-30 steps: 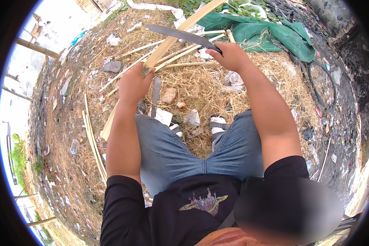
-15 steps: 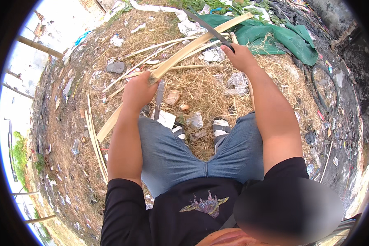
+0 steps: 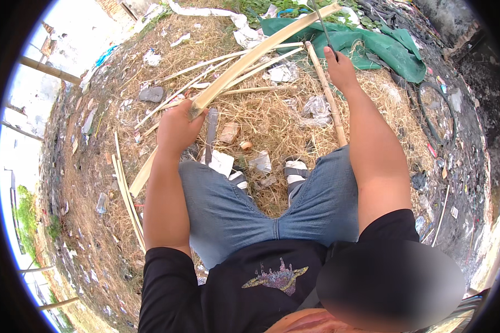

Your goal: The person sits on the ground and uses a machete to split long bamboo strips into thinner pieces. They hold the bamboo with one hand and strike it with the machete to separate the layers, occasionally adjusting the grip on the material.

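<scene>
My left hand (image 3: 178,130) is closing firmly around a long, flat, pale strip (image 3: 250,58), fingers curling over it just by a dark patch on its surface. The strip is slanting up and away to the right, over the dry straw (image 3: 266,191), its far end reaching in front of the green sheet (image 3: 344,41). A broad pale piece (image 3: 143,176) is poking out on the other side of my left forearm; I'm not able to tell whether it's the same strip.

Over on the right, my right hand (image 3: 341,71) is wrapping snugly around the dark handle of a knife (image 3: 323,26). The blade is pointing up and away, crossing the strip near its far end, and I can't tell whether metal is touching it.

Down below, thinner strips (image 3: 191,66) are lying criss-cross beyond my left hand, and a round pole (image 3: 328,94) is stretching from the green sheet's edge toward my right knee. A second flat, dark blade (image 3: 211,130) is lying on the ground just right of my left hand, with a brick-coloured chunk (image 3: 229,132) sitting beside it. More narrow strips (image 3: 126,194) are resting to the left of my forearm, and my sandalled feet (image 3: 296,171) are standing apart among straw and scraps.
</scene>
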`<state>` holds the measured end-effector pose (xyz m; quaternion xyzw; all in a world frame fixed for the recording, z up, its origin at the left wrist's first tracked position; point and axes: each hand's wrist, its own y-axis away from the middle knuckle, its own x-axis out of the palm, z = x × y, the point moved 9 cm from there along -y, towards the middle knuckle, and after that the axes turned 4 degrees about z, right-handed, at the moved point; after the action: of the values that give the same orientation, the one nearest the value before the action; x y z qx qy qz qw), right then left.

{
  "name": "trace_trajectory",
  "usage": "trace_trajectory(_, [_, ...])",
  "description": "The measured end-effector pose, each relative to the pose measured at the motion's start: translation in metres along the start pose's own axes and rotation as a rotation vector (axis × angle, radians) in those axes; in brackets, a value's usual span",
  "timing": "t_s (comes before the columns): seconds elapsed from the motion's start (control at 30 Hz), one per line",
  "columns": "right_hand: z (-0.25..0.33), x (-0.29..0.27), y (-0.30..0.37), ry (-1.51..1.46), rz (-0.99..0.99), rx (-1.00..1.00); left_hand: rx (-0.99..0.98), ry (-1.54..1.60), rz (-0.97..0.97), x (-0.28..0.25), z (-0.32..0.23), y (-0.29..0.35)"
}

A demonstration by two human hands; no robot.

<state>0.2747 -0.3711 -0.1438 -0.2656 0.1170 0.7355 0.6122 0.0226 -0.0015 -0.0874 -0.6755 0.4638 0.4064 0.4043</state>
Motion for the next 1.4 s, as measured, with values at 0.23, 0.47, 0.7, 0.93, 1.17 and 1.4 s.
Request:
trace_trajectory(0.23, [0.072, 0.053, 0.035, 0.195, 0.245, -0.147, -0.028, 0.04, 0.088, 0.016, -0.003, -0.007])
trace_trajectory(0.47, [0.044, 0.021, 0.009, 0.085, 0.118, -0.097, 0.034, -0.096, -0.049, 0.0, -0.016, -0.002])
trace_trajectory(0.7, [0.104, 0.058, 0.051, 0.252, 0.391, -0.208, 0.03, -0.092, -0.183, -0.008, -0.012, 0.0])
trace_trajectory(0.93, [0.111, 0.035, 0.05, 0.202, 0.294, -0.326, 0.036, -0.102, -0.152, -0.011, -0.028, -0.002])
trace_trajectory(1.17, [0.139, 0.084, 0.075, 0.396, 0.353, -0.473, 0.051, -0.016, -0.166, 0.001, -0.011, -0.006])
trace_trajectory(1.4, [0.118, 0.058, 0.047, 0.333, 0.274, -0.319, 0.024, -0.074, -0.17, -0.008, -0.013, -0.002])
